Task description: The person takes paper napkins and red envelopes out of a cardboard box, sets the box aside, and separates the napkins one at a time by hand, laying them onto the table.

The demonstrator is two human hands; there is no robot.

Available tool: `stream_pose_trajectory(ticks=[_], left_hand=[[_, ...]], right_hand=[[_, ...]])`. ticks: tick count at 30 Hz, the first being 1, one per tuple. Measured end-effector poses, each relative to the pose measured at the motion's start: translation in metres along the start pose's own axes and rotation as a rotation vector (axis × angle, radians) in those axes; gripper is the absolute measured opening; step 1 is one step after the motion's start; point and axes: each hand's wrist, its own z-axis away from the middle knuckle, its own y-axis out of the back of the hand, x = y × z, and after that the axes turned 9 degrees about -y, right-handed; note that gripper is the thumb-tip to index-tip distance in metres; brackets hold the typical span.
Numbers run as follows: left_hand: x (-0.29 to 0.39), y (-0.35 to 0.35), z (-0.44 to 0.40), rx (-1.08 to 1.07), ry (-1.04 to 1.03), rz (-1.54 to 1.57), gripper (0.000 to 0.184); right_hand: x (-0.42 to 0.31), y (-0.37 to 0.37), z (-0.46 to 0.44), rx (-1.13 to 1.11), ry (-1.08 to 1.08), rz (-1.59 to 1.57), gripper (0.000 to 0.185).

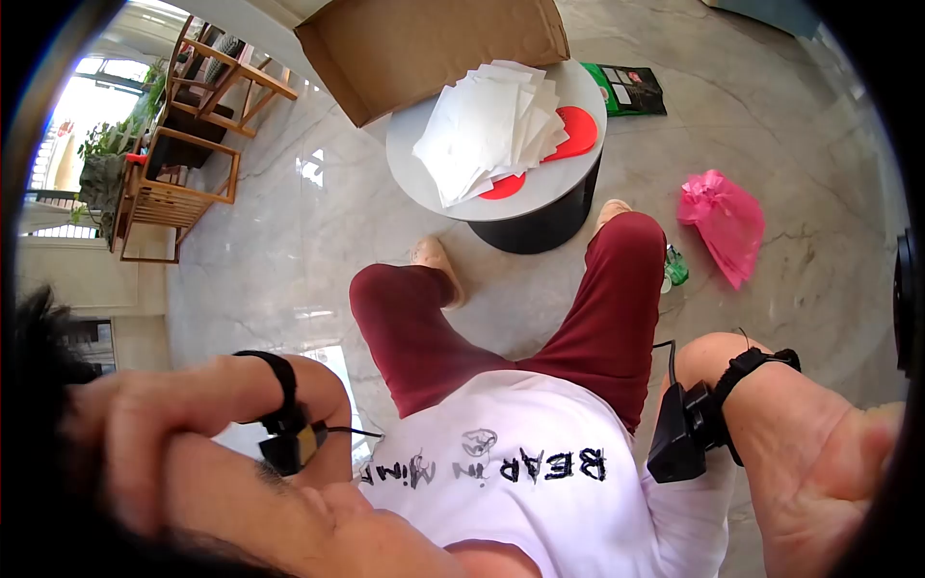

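Note:
My left hand (159, 414) is raised beside my head, next to dark hair at the left edge. Its fingers are bent, and whatever they grip, if anything, is hidden. My right hand (833, 462) is lifted at the right edge with the palm showing; its fingers run into the dark rim of the view. Black straps hold a small camera on my left wrist (289, 438) and another on my right wrist (689, 433). Beyond my knees, a loose stack of white sheets (491, 125) lies on a small round table (409, 144), partly over red flat pieces (576, 133).
An open cardboard box (434, 48) leans on the table's far side. A green and black packet (631, 89) juts out past its right edge. On the marble floor lie a pink plastic bag (723, 222) and a green wrapper (676, 267). Wooden chairs (183, 197) stand at the left.

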Motion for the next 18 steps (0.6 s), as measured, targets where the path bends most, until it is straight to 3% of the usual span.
stream_pose_trajectory(ticks=[18], left_hand=[[0.010, -0.010, -0.003, -0.408, -0.166, 0.416, 0.031]], right_hand=[[-0.011, -0.001, -0.002, 0.005, -0.022, 0.054, 0.035]])
